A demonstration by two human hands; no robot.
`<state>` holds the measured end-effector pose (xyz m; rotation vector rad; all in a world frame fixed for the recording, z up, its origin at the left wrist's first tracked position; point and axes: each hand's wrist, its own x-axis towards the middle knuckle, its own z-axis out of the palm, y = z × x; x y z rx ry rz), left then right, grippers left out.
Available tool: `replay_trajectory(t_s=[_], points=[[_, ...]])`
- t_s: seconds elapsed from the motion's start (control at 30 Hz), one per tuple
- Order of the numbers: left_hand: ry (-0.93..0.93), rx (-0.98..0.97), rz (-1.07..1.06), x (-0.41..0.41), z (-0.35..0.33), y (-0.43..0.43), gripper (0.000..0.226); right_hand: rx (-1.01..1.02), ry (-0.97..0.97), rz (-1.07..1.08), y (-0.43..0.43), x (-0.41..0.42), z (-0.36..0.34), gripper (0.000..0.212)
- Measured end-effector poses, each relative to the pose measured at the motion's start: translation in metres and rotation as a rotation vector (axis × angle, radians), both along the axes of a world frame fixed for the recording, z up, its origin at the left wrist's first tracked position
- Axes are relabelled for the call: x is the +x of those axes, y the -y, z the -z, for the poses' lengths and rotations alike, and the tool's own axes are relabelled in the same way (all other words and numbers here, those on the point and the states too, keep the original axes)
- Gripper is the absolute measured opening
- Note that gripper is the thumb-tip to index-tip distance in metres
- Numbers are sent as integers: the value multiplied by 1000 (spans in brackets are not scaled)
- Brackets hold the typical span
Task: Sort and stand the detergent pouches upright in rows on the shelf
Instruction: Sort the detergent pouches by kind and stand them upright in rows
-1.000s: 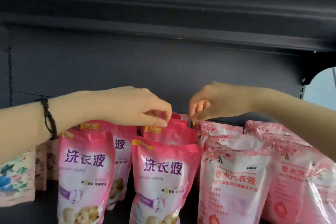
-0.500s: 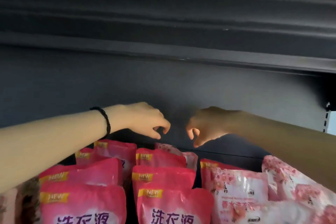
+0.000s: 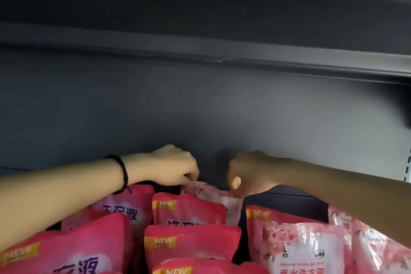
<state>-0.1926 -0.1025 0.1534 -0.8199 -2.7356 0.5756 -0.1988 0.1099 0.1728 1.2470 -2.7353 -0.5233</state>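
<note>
Head view looks along a dark grey shelf (image 3: 200, 107) toward its back wall, with both arms reaching to the far end. The left hand (image 3: 175, 167), with a black cord bracelet (image 3: 123, 173) on its wrist, has its fingers curled down onto the top left corner of a pale floral pouch (image 3: 211, 194). Its grip is closed to a pinch on that corner. The right hand (image 3: 249, 173) is curled over the same pouch's top right corner, thumb toward the camera, and its grip is likewise closed on the edge. That pouch stands farthest back in the middle, its top edge running between the two hands with the left corner a little higher. Nearer than it, deep pink pouches (image 3: 189, 209) marked NEW stand one behind another in a middle row. More of them fill a row on the left, under the left forearm. On the right, flowered pouches (image 3: 300, 249) with pale fronts stand under the right forearm, a dark gap between them and the middle row. Overhead runs the underside of the upper shelf (image 3: 200, 6).
</note>
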Motion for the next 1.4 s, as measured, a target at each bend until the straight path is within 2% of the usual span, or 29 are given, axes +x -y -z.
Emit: replay_trajectory(t_s=[0.1, 0.2, 0.27, 0.37, 0.43, 0.5, 0.57, 0.63, 0.8, 1.0, 1.1, 1.23, 1.4], points=[[28, 159, -44, -1, -3, 2, 15, -107, 36, 69, -8, -4, -7, 15], [32, 486, -42, 0, -16, 4, 11, -313, 70, 131, -16, -4, -25, 13], [106, 849, -14, 7, -26, 6, 15, -582, 142, 158, -24, -3, -39, 13], [213, 1402, 56, 18, -38, 0, 19, -1085, 398, 168, -30, 3, -53, 14], [162, 1632, 97, 22, -46, -9, 22, -1337, 569, 115, -27, 7, -58, 11], [58, 1762, 120, 26, -56, -18, 24, -1428, 707, 91, -22, 10, -55, 4], [1, 1864, 120, 32, -65, -22, 23, -1403, 807, 133, -16, 11, -46, 18], [-42, 1961, 111, 40, -73, -21, 22, -1469, 869, 148, -9, 17, -43, 15], [-151, 2092, 136, 78, -100, -26, 17, -1761, 845, 38, 1, 43, -60, 8], [-107, 2202, 22, 129, -90, -39, 17, -1790, 861, 34, -6, 89, -49, 18], [-98, 2232, 96, 159, -87, -47, 15, -1808, 862, -48, -17, 116, -48, 21], [-76, 2283, 219, 202, -83, -66, 17, -1833, 841, -168, -34, 155, -42, 13], [-73, 2269, 352, 252, -72, -99, 23, -1964, 834, -307, -53, 212, -30, 21]])
